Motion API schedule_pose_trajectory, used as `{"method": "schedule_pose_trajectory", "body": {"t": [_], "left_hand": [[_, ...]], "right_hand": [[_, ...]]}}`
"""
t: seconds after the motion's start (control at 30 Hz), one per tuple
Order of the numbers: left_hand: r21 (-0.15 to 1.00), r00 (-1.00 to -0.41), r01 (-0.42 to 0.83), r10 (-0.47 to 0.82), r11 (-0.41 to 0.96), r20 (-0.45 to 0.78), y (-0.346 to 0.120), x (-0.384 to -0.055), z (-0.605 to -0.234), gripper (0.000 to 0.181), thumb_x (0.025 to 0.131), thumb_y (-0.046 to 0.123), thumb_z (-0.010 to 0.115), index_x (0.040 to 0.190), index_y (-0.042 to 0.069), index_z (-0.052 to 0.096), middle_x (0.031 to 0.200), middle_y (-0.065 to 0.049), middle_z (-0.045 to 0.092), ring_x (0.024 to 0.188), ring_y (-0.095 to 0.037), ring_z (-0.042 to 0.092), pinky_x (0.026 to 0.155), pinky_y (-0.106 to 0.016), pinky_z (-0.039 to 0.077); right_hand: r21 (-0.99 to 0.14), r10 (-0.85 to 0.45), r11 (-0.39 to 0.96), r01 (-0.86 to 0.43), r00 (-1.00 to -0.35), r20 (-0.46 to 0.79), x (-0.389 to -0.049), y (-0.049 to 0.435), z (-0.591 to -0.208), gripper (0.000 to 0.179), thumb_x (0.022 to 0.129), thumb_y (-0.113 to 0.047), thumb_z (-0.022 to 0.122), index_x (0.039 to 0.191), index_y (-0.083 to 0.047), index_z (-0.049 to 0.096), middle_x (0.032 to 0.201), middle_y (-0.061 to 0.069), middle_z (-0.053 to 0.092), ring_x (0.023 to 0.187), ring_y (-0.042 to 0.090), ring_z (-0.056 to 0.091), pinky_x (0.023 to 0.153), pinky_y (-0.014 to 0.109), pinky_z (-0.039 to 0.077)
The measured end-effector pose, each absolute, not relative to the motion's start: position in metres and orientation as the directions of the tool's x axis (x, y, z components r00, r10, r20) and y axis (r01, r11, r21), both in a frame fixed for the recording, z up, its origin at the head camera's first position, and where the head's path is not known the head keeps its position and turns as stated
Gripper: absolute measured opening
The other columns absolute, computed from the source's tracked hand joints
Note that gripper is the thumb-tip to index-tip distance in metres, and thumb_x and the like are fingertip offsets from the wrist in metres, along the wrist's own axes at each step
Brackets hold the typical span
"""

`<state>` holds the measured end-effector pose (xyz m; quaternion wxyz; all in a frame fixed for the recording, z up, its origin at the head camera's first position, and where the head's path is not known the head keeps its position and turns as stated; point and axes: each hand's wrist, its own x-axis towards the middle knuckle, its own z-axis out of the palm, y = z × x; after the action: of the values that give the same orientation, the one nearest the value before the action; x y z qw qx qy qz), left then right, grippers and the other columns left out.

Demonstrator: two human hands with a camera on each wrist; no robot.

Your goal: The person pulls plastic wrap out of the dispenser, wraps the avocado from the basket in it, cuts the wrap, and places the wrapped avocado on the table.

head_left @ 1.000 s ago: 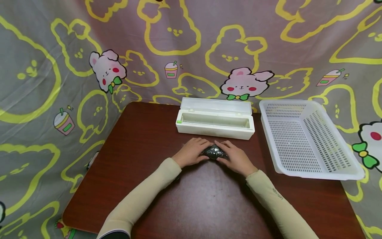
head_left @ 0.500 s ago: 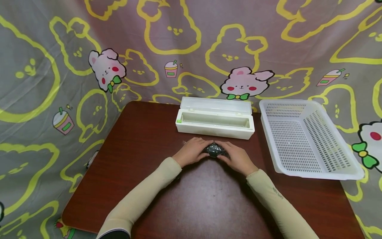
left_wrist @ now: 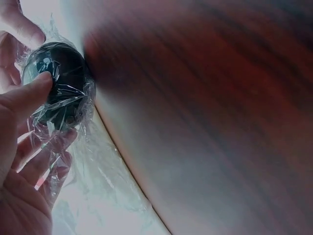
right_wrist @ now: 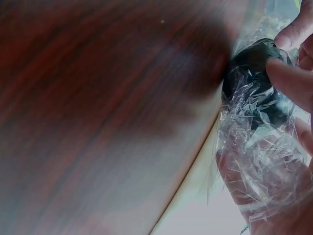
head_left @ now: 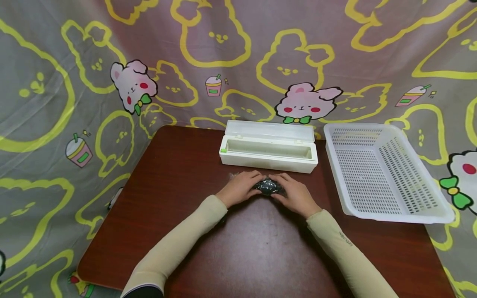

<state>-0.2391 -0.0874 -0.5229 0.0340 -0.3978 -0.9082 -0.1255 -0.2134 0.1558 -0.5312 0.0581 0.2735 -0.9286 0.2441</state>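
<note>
In the head view, a dark, shiny, rounded object (head_left: 267,187) wrapped in cling film is between both hands, close over the table. The left hand (head_left: 239,189) holds its left side. In the left wrist view the thumb (left_wrist: 36,88) presses the near face, and loose film (left_wrist: 58,142) lies over the fingers below. The right hand (head_left: 295,194) grips the other side, with its thumb (right_wrist: 288,81) on the dark surface in the right wrist view. Crumpled film (right_wrist: 264,156) bunches there against the right fingers. The film and the hands partly hide the object.
Just beyond the hands is a long white box (head_left: 268,162), its lid (head_left: 270,131) raised at the back and a green tab at its left end. A white perforated basket (head_left: 348,194) stands to the right. Patterned cloth (head_left: 238,45) hangs behind the brown table (head_left: 167,165).
Both hands stay at the wrapped object, with small finger shifts. The right fingers have drawn in closer over it, and more clear film shows beyond the left hand.
</note>
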Motion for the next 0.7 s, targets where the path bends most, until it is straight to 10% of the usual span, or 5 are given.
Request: {"method": "schedule_pose_trajectory", "body": {"t": [0.7], "left_hand": [[0.143,-0.661,0.749,0.717,0.647,0.22,-0.092,-0.231,-0.521,0.048,0.095,0.03,0.077,0.14,0.018,0.064,0.145,-0.001,0.06,0.135,-0.023,0.055,0.117,-0.04,0.042]], "right_hand": [[-0.647,-0.46,0.615,-0.451,-0.871,0.17,-0.212,0.17,-0.527,0.032,0.107,-0.027,0.058,0.135,-0.016,0.069,0.113,0.004,0.066,0.098,0.021,0.064,0.087,0.044,0.052]]}}
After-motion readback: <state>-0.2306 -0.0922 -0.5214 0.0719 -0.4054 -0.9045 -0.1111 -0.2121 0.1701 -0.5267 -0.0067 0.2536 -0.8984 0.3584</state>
